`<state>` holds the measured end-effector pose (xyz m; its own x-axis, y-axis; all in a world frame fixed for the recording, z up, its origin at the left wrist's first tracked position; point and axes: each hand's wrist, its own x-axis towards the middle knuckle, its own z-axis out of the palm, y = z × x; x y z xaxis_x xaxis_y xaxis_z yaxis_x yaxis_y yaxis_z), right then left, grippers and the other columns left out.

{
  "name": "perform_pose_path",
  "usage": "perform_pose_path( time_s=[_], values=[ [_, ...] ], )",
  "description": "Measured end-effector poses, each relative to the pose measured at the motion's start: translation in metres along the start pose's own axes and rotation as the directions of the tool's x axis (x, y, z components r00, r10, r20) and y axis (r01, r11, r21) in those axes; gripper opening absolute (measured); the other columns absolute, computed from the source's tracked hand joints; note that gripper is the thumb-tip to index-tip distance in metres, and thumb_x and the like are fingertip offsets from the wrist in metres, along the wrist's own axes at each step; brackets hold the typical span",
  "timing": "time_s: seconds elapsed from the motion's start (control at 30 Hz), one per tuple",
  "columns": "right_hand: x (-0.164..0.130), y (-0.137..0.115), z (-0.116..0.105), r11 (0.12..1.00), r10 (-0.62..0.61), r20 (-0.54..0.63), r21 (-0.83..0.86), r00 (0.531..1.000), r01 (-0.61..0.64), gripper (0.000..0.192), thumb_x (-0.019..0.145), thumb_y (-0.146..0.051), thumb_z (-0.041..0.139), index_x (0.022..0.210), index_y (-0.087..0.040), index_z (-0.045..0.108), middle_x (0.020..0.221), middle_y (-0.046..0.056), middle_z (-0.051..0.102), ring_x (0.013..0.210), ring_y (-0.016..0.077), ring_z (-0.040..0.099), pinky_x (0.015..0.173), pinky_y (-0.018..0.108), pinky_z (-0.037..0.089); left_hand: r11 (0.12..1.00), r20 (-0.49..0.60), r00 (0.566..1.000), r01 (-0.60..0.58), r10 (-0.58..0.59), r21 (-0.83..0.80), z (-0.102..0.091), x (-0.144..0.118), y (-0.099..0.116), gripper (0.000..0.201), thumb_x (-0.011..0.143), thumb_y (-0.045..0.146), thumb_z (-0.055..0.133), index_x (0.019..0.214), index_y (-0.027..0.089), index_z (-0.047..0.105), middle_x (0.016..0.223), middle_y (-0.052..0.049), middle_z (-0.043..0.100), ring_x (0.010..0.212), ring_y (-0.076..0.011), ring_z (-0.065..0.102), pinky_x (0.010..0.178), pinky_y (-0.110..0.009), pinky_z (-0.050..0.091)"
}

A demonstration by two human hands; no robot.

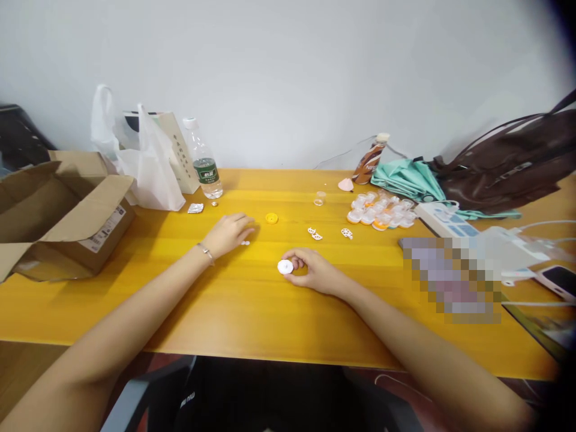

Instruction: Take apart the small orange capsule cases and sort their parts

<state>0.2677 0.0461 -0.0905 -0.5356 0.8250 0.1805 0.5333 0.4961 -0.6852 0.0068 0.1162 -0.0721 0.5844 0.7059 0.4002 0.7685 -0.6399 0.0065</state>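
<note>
Right hand (317, 272) pinches white disc (285, 267), likely light and stiff, sensibly by its rim; left hand (226, 234) has white bits (245, 243) beside its loosely parted fingers

Box (105, 240) left on table (234, 318), water bottle (206, 168) behind left hand (228, 234), disc (285, 267) in right hand (318, 272), bag (508, 168) far right

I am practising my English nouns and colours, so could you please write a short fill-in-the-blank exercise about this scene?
1. The right hand holds a small round part whose colour is ____.
2. A bracelet is worn on the ____ wrist.
3. The open box is made of ____.

Missing words: white; left; cardboard.
</note>
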Motion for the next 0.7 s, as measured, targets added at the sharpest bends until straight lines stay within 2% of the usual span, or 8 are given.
perform_pose_path(
  time_s=[0.1, 0.2, 0.33, 0.5, 0.6, 0.7],
  values=[
    [0.000, -0.001, -0.001, 1.000, -0.005, 0.012, -0.002, 1.000, 0.005, 0.024, 0.070, -0.027, 0.063, 0.092, -0.019, 0.058, 0.077, 0.000, 0.057, 0.072, 0.0126, 0.050, 0.069, 0.026, 0.040, 0.980, 0.026, 0.991, 0.136, -0.134, -0.142, 0.018, 0.026, 0.016, 0.032, 0.083, 0.026, 0.052, 0.112, 0.013, 0.052, 0.100, -0.010, 0.059, 0.087, -0.0194, 0.059, 0.078, -0.032, 0.046],
    [0.000, -0.002, -0.002, 1.000, -0.012, 0.024, -0.006, 1.000, 0.012, 0.023, 0.070, -0.026, 0.064, 0.091, -0.019, 0.058, 0.078, 0.000, 0.057, 0.073, 0.0130, 0.050, 0.070, 0.026, 0.040, 0.953, 0.023, 0.972, 0.233, -0.233, -0.194, 0.033, 0.049, 0.024, 0.027, 0.078, 0.023, 0.057, 0.102, 0.010, 0.056, 0.095, -0.013, 0.059, 0.088, -0.0226, 0.058, 0.080, -0.035, 0.047],
    [0.000, -0.002, -0.003, 1.000, -0.019, 0.019, 0.001, 1.000, 0.019, 0.023, 0.070, -0.025, 0.065, 0.091, -0.019, 0.059, 0.079, 0.001, 0.057, 0.073, 0.0131, 0.050, 0.071, 0.027, 0.040, 0.940, 0.024, 0.968, 0.249, -0.251, -0.232, 0.044, 0.066, 0.033, 0.015, 0.077, 0.023, 0.058, 0.088, 0.012, 0.059, 0.085, -0.009, 0.060, 0.081, -0.0202, 0.059, 0.077, -0.034, 0.048],
    [-0.001, -0.003, -0.004, 1.000, -0.012, 0.017, 0.012, 1.000, 0.012, 0.026, 0.069, -0.025, 0.066, 0.093, -0.020, 0.056, 0.079, 0.000, 0.056, 0.075, 0.0135, 0.051, 0.072, 0.028, 0.040, 0.930, 0.007, 0.970, 0.233, -0.241, -0.282, 0.041, 0.066, 0.045, 0.026, 0.076, 0.026, 0.060, 0.098, 0.012, 0.057, 0.095, -0.010, 0.060, 0.089, -0.0200, 0.059, 0.084, -0.035, 0.047],
    [-0.002, -0.003, -0.004, 0.999, 0.007, 0.003, 0.038, 1.000, -0.007, 0.034, 0.068, -0.026, 0.067, 0.097, -0.020, 0.051, 0.079, 0.000, 0.054, 0.073, 0.0130, 0.050, 0.072, 0.028, 0.040, 0.915, 0.043, 0.988, 0.155, -0.150, -0.372, 0.021, 0.052, 0.051, 0.026, 0.078, 0.028, 0.058, 0.100, 0.013, 0.057, 0.095, -0.009, 0.061, 0.089, -0.0186, 0.059, 0.083, -0.034, 0.047],
    [-0.003, 0.000, -0.003, 0.998, 0.010, 0.006, 0.069, 1.000, -0.010, 0.040, 0.066, -0.029, 0.068, 0.097, -0.020, 0.044, 0.080, -0.001, 0.051, 0.073, 0.0125, 0.049, 0.071, 0.028, 0.041, 0.848, 0.170, 0.982, 0.023, 0.080, -0.530, -0.001, 0.030, 0.057, 0.028, 0.079, 0.031, 0.058, 0.102, 0.017, 0.057, 0.097, -0.006, 0.062, 0.087, -0.0159, 0.059, 0.078, -0.029, 0.048]
  ],
)
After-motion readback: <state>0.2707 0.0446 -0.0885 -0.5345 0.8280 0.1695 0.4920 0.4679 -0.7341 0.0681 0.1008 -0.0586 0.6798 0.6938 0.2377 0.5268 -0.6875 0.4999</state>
